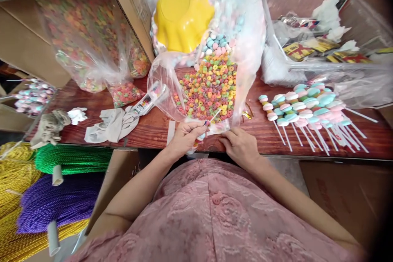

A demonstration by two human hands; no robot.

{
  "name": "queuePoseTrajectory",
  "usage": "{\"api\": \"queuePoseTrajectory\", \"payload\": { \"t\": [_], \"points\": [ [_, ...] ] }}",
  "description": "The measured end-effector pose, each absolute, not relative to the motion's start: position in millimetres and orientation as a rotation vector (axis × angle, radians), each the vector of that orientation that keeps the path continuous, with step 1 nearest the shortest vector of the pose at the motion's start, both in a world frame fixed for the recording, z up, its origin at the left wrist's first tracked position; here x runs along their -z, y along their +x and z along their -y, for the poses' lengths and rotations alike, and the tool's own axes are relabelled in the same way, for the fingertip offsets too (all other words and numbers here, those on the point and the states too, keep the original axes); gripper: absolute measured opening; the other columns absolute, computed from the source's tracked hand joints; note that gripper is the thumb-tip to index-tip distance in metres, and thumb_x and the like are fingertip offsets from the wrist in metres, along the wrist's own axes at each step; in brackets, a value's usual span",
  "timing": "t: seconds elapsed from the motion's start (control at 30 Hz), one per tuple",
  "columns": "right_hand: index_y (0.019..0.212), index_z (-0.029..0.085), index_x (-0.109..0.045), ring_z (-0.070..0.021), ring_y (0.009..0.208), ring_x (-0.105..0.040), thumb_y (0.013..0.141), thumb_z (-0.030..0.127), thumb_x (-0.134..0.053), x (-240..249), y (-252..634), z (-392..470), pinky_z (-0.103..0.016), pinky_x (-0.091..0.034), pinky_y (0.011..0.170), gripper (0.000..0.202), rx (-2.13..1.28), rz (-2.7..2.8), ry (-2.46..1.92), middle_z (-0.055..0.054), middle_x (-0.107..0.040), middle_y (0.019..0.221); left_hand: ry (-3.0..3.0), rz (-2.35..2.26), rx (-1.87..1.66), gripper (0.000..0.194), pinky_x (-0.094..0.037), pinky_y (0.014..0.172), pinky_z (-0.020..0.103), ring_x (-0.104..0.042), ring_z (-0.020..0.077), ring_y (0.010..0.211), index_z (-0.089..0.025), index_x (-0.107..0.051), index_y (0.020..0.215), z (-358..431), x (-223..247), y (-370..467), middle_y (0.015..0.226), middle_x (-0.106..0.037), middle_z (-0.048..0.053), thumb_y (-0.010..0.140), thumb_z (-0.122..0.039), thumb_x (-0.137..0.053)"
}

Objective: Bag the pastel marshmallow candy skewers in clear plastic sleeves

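Presently, we note a white stick (214, 116) part-threaded with candy, at the near table edge (307, 147), pinched in the closed fingers of the left hand (184, 136). The right hand (240, 144) lies just beside it, fingers curled; we cannot tell what it grips. Directly beyond sits an open plastic bag of coloured candy rings (208, 90). Farther off, a yellow bowl (181, 14) rests upturned on pastel marshmallows. Finished marshmallow skewers (307, 108) lie to the right.

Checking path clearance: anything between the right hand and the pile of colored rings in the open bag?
Nothing visible. The right hand rests at the bag's mouth, the colored rings just beyond it. The left hand holds the stick alongside.
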State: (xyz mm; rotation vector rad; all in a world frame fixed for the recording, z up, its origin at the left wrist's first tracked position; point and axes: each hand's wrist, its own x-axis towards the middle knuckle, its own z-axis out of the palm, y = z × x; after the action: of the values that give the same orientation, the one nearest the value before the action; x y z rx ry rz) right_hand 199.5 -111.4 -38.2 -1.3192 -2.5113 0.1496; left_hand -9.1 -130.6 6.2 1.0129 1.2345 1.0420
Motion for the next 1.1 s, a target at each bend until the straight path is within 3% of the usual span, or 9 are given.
{"api": "queuePoseTrajectory", "payload": {
  "t": [0.17, 0.33, 0.4, 0.5, 0.7, 0.9, 1.1],
  "points": [
    [0.079, 0.016, -0.062, -0.0206, 0.074, -0.058, 0.089, 0.011, -0.046, 40, 192, 102, -0.031, -0.034, 0.061, 0.019, -0.161, 2.566, -1.305, -0.011, -0.066, 0.082, 1.039, -1.245, -1.073, 0.037, -0.043, 0.063, 0.021, -0.051, 0.0087, 0.064, -0.014, -0.073, 0.074, 133, -11, -6, 0.071, -0.062, 0.000, 0.073, -0.051, -0.074],
    [0.080, 0.020, -0.054, -0.0148, 0.061, -0.053, 0.094, 0.022, -0.049, 16, 195, 107, -0.027, -0.040, 0.057, 0.015, -0.617, 2.173, -1.071, -0.002, -0.059, 0.069, 1.112, -1.378, -1.070, 0.038, -0.040, 0.062, 0.023, -0.046, 0.0087, 0.060, -0.014, -0.072, 0.074, 139, -6, -15, 0.064, -0.057, -0.002, 0.078, -0.051, -0.070],
    [0.091, 0.021, -0.059, -0.0149, 0.070, -0.061, 0.095, 0.020, -0.051, 5, 185, 109, -0.027, -0.047, 0.063, 0.009, -0.716, 2.024, -0.950, -0.002, -0.066, 0.080, 1.196, -1.354, -1.077, 0.035, -0.041, 0.064, 0.024, -0.048, 0.0096, 0.062, -0.014, -0.071, 0.073, 137, 0, -10, 0.064, -0.056, -0.001, 0.083, -0.047, -0.065],
    [0.109, 0.022, -0.064, -0.0175, 0.084, -0.067, 0.093, 0.014, -0.049, -2, 166, 109, -0.032, -0.054, 0.073, 0.023, -0.651, 1.986, -0.783, -0.007, -0.072, 0.095, 1.287, -1.281, -1.116, 0.033, -0.044, 0.071, 0.025, -0.054, 0.0123, 0.071, -0.014, -0.068, 0.073, 131, 6, 0, 0.069, -0.059, 0.000, 0.088, -0.041, -0.057],
    [0.105, 0.023, -0.071, -0.0175, 0.085, -0.070, 0.090, 0.013, -0.052, 11, 153, 97, -0.034, -0.056, 0.077, 0.026, -0.848, 1.918, -0.829, -0.005, -0.076, 0.097, 1.454, -1.315, -1.063, 0.025, -0.039, 0.067, 0.025, -0.047, 0.0113, 0.069, -0.015, -0.057, 0.068, 132, -1, -5, 0.068, -0.051, -0.001, 0.089, -0.024, -0.049],
    [0.109, 0.019, -0.067, -0.0109, 0.055, -0.054, 0.084, 0.014, -0.054, 13, 150, 90, -0.026, -0.046, 0.057, 0.029, -0.993, 1.967, -0.953, 0.004, -0.060, 0.062, 1.655, -1.320, -1.071, 0.028, -0.036, 0.068, 0.026, -0.045, 0.0112, 0.068, -0.016, -0.056, 0.071, 138, 4, -12, 0.068, -0.050, -0.001, 0.095, -0.027, -0.046],
    [0.114, 0.022, -0.059, -0.0102, 0.052, -0.050, 0.084, 0.015, -0.058, 2, 146, 95, -0.025, -0.042, 0.055, 0.031, -0.857, 1.973, -0.944, 0.007, -0.055, 0.061, 1.520, -1.332, -1.159, 0.041, -0.032, 0.059, 0.025, -0.037, 0.0092, 0.059, -0.017, -0.042, 0.058, 132, 8, -12, 0.059, -0.039, -0.004, 0.094, -0.035, -0.049]
  ]
}}
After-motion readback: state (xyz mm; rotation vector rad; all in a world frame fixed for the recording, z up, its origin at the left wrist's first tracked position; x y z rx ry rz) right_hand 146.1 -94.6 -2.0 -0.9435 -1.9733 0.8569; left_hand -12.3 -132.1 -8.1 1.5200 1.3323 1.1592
